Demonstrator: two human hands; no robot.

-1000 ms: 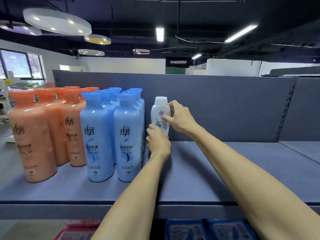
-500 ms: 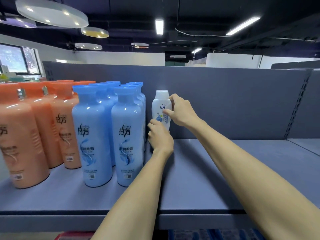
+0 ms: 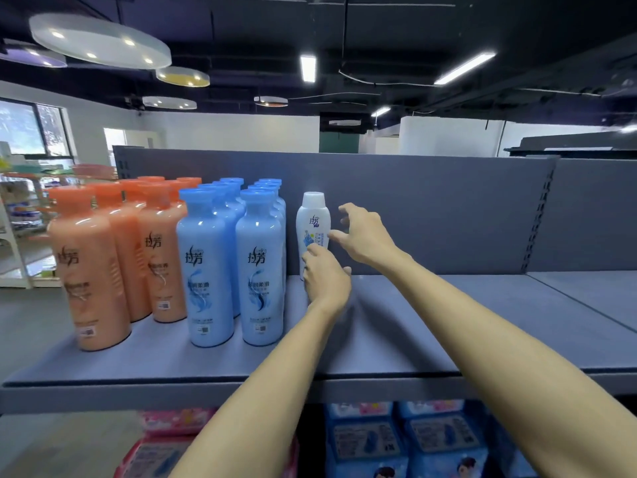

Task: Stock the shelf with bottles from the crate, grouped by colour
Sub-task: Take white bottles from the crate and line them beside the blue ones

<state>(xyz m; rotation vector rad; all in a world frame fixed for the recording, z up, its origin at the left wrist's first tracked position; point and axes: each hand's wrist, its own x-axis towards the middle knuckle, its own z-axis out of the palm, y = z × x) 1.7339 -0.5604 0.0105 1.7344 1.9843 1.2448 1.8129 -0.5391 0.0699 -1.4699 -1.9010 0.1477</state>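
**White bottle set down, our hands close by**

We have the white bottle [image 3: 313, 226] upright at the back of the shelf [image 3: 431, 336], just right of the blue bottles [image 3: 234, 267], which stand beside the orange bottles [image 3: 113, 257]. Our right hand [image 3: 365, 236] is spread open, thumb about touching the label, gripping nothing. Our left hand [image 3: 325, 281] sits low in front of the bottle's base; its fingers curl away from us, so we cannot tell whether they hold it.

The bottle is slim and tall, so we judge a brush from either hand could tip it into the blue row.

Each bottle carries the same two-character Chinese logo; smaller print is unreadable. The crate is not in view.
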